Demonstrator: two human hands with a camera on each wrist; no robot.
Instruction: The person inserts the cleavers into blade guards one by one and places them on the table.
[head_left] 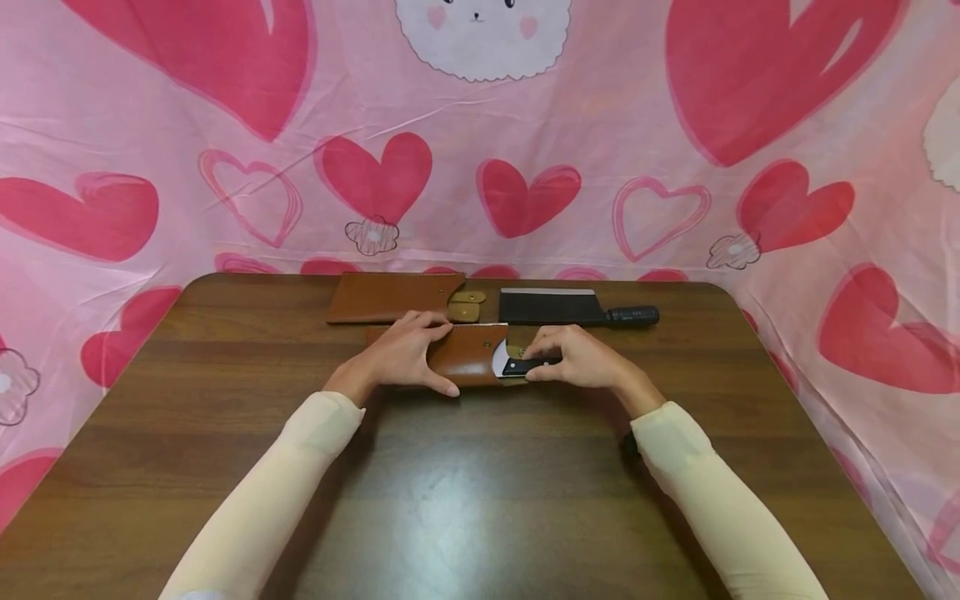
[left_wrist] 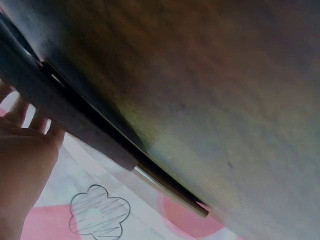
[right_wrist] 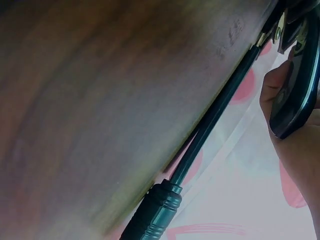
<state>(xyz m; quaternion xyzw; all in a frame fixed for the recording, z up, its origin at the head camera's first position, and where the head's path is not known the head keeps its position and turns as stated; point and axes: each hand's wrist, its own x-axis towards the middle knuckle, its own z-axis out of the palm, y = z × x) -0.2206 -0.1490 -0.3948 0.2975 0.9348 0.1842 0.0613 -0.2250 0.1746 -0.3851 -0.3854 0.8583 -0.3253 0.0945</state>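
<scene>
Wooden table (head_left: pixel 450 483). Left hand (head_left: pixel 401 354) spread across front brown sheath (head_left: pixel 467 357); right hand (head_left: pixel 583 358) pinching black-handled knife (head_left: pixel 516 367), handle out at sheath's right end. Behind: second brown sheath (head_left: pixel 393 297), left; black cleaver (head_left: pixel 551 308), right. Farthest: pink cloth (head_left: pixel 600 108), printed hearts.

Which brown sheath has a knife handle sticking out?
The nearer sheath, at the left hand: a black handle, pinched by the right hand, sticks out at its opening. The far sheath shows none.
</scene>
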